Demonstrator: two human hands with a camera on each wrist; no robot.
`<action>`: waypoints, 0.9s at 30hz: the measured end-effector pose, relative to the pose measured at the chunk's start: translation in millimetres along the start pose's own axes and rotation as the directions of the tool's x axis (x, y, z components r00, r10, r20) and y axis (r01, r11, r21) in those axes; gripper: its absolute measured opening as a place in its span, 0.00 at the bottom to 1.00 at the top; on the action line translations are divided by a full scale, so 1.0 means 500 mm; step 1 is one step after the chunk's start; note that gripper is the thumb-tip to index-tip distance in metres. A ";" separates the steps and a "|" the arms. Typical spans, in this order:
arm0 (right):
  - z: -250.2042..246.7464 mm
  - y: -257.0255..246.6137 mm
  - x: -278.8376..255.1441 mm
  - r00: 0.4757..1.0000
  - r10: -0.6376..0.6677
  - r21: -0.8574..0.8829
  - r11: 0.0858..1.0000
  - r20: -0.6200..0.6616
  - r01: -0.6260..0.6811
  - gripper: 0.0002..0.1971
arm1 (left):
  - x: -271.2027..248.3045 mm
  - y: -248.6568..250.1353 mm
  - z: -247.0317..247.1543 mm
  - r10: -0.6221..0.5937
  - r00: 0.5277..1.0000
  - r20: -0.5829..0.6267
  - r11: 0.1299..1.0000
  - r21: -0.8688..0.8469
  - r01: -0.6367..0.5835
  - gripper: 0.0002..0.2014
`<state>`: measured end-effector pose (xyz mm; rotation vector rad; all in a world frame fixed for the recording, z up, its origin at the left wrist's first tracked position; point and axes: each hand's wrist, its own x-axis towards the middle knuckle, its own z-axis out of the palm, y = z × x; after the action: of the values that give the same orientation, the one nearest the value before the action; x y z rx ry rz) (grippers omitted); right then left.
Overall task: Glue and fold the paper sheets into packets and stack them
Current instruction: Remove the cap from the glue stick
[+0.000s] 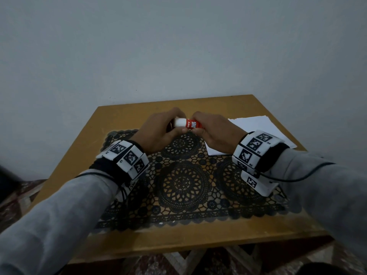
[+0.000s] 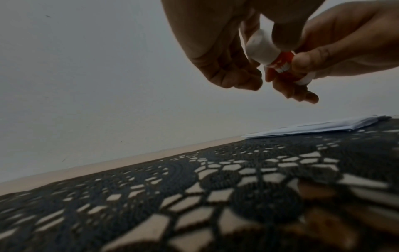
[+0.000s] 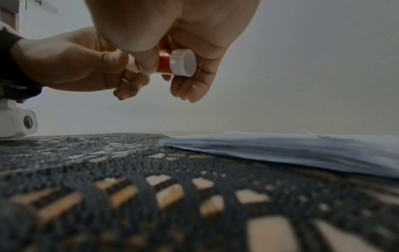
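A red glue stick [image 1: 191, 124] with a white cap [image 1: 180, 122] is held level in the air above the back of the table. My left hand [image 1: 164, 127] pinches the cap between thumb and fingers. My right hand [image 1: 209, 127] grips the red barrel. In the left wrist view the cap [image 2: 261, 48] sits on the red barrel [image 2: 282, 63]. In the right wrist view the stick's white base knob [image 3: 183, 62] pokes out of my right hand [image 3: 172, 25]. A stack of white paper sheets [image 1: 256, 126] lies flat at the right, partly under my right wrist.
A black lace mat [image 1: 182, 183] covers the middle of the small wooden table [image 1: 83, 143]. The paper stack [image 3: 302, 150] overlaps the mat's right edge. A plain grey wall stands close behind the table. Patterned carpet shows below the table's edges.
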<state>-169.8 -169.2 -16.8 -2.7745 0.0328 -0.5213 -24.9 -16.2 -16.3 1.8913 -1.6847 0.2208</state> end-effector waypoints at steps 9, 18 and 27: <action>0.000 0.001 -0.002 1.000 -0.016 -0.031 0.999 0.007 0.016 0.09 | 0.007 0.010 0.007 -0.142 0.988 0.064 0.990 -0.003 0.143 0.20; 0.002 -0.002 0.002 0.996 0.060 -0.031 0.998 0.072 -0.058 0.09 | 0.002 0.004 0.002 -0.152 0.986 0.065 0.987 0.061 0.148 0.09; 0.006 -0.006 0.002 0.995 0.034 -0.025 0.999 0.095 -0.031 0.09 | -0.006 -0.006 -0.009 -0.057 0.996 0.065 0.996 -0.061 0.061 0.11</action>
<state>-167.7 -165.7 -18.2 -2.8132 0.0624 -0.3817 -21.6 -11.0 -15.1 1.9164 -1.6549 0.0843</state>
